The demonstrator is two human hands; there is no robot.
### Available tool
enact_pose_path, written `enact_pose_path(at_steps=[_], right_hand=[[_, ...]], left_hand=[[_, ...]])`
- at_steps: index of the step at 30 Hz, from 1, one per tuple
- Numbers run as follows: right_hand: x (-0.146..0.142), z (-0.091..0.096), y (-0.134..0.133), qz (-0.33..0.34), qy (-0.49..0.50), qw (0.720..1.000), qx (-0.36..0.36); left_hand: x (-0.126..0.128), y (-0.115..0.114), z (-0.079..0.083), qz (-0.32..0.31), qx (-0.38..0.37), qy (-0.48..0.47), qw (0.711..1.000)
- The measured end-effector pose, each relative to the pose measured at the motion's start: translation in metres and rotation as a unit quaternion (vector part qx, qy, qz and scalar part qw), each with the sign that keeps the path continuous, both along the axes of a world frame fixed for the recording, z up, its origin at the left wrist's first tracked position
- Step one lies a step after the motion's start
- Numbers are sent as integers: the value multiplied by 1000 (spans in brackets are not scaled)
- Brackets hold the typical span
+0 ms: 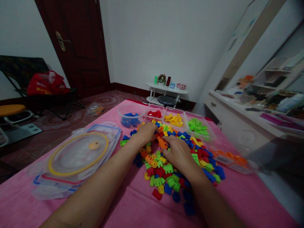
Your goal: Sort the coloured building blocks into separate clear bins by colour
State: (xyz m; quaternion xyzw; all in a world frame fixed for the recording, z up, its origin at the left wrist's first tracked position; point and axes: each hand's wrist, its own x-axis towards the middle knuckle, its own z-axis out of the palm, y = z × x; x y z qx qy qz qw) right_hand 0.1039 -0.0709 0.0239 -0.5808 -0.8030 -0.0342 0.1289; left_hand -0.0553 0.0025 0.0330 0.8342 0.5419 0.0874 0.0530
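A heap of small plastic building blocks [180,171] in red, blue, yellow, green and orange lies on the pink tablecloth [133,209]. My left hand [146,132] rests on the far side of the heap, fingers curled down into the blocks. My right hand [178,152] lies on the middle of the heap, its fingers closed around an orange block [162,143]. Behind the heap stand clear tubs: blue blocks [130,120], red blocks [154,114], yellow blocks [174,119], green blocks [199,125]. A tub of orange blocks [231,158] sits at the right.
A stack of clear container lids [78,156] with coloured rims lies at the left on the table. A white dresser [237,123] stands close to the table's right edge. Beyond are a folding chair with a red bag [46,84], a dark door [80,47] and a small white shelf [167,90].
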Motion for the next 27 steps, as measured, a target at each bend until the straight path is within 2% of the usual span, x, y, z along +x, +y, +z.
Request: enact_pose_path(at_steps=[5,8,11,14,17,19,20,21,23,25,27], right_hand=[[10,4,1,24,21,999,3],[8,5,-1,37,18,999,0],[7,8,0,36,29,999,14],[13,16,5,34,122,991,37],[33,30,10,28,273,959,68],[52,40,13,4,387,920,64],[63,45,13,-11,454,890,46],[73,48,13,-24,525,850,19],[92,52,14,-36,659,749,-49],[106,51,15,-40,749,653,-106],[115,47,17,-51,796,591,-123]], left_hand=[[1,-1,5,25,-3,-17,1000],[0,-2,12,58,0,-37,998],[-1,-1,18,65,5,-66,996],[0,1,19,56,-1,-91,994],[0,4,16,44,-7,-110,993],[1,6,13,33,-5,-121,992],[1,7,12,27,-5,-128,991],[1,8,12,19,-5,-136,991],[2,9,11,4,-7,-150,989],[3,9,10,-6,-8,-162,987],[3,10,9,-9,-10,-173,985]])
